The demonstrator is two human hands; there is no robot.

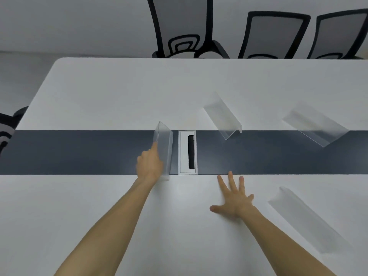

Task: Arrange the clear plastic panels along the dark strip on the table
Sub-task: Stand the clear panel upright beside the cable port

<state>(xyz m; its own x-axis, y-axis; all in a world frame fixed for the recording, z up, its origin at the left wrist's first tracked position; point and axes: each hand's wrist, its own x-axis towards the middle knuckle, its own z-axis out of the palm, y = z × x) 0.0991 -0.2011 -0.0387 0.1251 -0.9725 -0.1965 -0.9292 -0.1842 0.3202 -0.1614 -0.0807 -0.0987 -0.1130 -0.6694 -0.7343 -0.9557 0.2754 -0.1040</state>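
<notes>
Table [99, 92], white, fills the frame; strip [79, 152] crosses mid-frame. Panels: one at lower right [306, 220], one at right edge [316, 124], one right of centre [223, 114], one upright at centre [165, 150] beside grommet [188, 152]. Left hand [149, 166] presses this panel's side; its grip cannot be told. Right hand [235, 198] lies flat, fingers spread, empty.

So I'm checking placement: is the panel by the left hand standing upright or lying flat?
Upright. The panel stands on edge across the dark strip, its top rising above the left hand that touches its side.
</notes>
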